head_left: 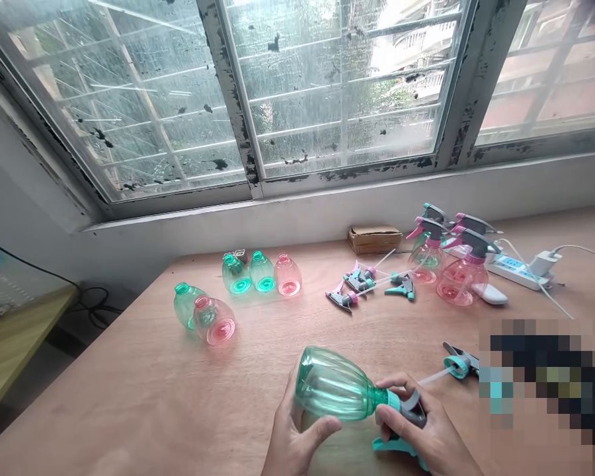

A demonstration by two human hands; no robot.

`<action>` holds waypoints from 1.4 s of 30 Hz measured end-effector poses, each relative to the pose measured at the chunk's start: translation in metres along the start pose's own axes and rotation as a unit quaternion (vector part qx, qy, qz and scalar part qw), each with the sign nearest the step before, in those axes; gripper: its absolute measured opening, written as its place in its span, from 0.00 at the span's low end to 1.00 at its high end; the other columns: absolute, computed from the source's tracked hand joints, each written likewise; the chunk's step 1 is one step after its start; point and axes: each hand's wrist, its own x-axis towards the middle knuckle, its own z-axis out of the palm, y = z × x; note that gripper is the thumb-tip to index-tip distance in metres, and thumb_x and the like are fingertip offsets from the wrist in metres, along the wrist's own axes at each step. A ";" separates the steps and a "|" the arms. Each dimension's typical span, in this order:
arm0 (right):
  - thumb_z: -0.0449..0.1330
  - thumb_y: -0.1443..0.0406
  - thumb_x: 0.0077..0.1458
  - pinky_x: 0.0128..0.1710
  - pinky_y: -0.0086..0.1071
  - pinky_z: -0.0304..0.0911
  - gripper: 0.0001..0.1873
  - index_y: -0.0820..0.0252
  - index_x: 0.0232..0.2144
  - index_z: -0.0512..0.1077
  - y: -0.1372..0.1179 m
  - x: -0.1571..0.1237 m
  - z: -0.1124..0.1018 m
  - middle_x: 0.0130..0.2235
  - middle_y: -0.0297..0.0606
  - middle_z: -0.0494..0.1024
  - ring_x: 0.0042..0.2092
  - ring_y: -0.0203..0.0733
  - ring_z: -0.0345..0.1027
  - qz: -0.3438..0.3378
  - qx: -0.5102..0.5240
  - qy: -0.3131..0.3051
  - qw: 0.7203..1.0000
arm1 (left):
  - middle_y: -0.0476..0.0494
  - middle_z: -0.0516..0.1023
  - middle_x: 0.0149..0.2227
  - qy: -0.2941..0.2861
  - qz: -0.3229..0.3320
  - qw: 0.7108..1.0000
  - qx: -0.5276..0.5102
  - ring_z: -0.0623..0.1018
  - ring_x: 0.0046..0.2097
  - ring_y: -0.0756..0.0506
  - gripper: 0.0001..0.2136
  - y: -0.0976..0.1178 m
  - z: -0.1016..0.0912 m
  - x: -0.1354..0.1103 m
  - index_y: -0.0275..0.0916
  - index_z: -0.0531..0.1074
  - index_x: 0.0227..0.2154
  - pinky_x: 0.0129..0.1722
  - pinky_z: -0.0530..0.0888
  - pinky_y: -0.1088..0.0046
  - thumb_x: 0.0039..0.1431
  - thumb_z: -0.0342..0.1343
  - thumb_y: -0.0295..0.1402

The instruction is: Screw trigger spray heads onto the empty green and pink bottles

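Holding the green bottle [334, 385], lower middle of the frame, between my two hands. Long axis runs sideways, dipping slightly rightward; neck points right, base left. My left hand [296, 433] cups the base end; my right hand [431, 430] clamps the grey-and-teal spray head [415, 410] at the neck.

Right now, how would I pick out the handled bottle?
Find the wooden table below the window. At bottom centre, the left hand supports a green bottle while the right hand grips its spray head. Only this bottle is held sideways; the others stand upright.
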 end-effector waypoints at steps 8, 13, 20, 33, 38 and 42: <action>0.75 0.50 0.55 0.28 0.34 0.68 0.21 0.58 0.40 0.76 0.001 0.002 0.004 0.26 0.31 0.79 0.25 0.43 0.75 -0.017 0.046 0.015 0.999 | 0.37 0.75 0.66 0.012 0.005 1.000 -0.004 0.69 0.69 0.29 0.43 0.004 0.005 -0.004 0.47 0.66 0.69 0.72 0.60 0.49 0.49 0.76 0.39; 0.74 0.48 0.54 0.28 0.35 0.68 0.23 0.58 0.40 0.76 0.003 0.002 0.006 0.26 0.32 0.79 0.25 0.44 0.74 -0.024 0.033 0.021 0.999 | 0.34 0.73 0.67 -0.009 0.004 1.000 -0.020 0.66 0.71 0.27 0.44 0.003 0.005 -0.004 0.44 0.63 0.70 0.71 0.61 0.48 0.51 0.74 0.44; 0.73 0.48 0.55 0.29 0.35 0.68 0.23 0.58 0.41 0.76 0.002 0.001 0.006 0.25 0.33 0.79 0.26 0.44 0.73 -0.021 0.019 0.043 0.999 | 0.39 0.64 0.73 -0.056 -0.002 0.998 0.005 0.59 0.74 0.29 0.42 0.013 0.002 -0.002 0.47 0.61 0.71 0.73 0.58 0.49 0.55 0.73 0.38; 0.74 0.49 0.54 0.29 0.37 0.70 0.23 0.58 0.39 0.76 -0.009 -0.001 0.013 0.25 0.31 0.78 0.25 0.44 0.74 -0.021 0.026 0.036 0.999 | 0.36 0.70 0.69 -0.035 -0.013 0.999 -0.006 0.67 0.71 0.29 0.40 0.013 0.003 -0.001 0.44 0.61 0.71 0.70 0.63 0.50 0.59 0.69 0.46; 0.74 0.48 0.54 0.28 0.36 0.68 0.23 0.58 0.39 0.77 -0.008 0.002 0.016 0.24 0.31 0.78 0.25 0.44 0.74 -0.021 0.024 0.047 0.998 | 0.37 0.73 0.68 0.008 -0.022 1.000 -0.009 0.66 0.71 0.28 0.39 0.009 0.003 -0.003 0.44 0.67 0.68 0.71 0.63 0.52 0.54 0.72 0.45; 0.73 0.47 0.54 0.27 0.35 0.66 0.23 0.58 0.38 0.76 -0.005 0.004 0.020 0.23 0.31 0.77 0.24 0.43 0.72 -0.020 0.025 0.063 0.998 | 0.39 0.70 0.70 0.020 -0.043 0.999 -0.015 0.60 0.74 0.28 0.41 0.005 0.000 -0.004 0.45 0.67 0.67 0.73 0.59 0.52 0.51 0.73 0.46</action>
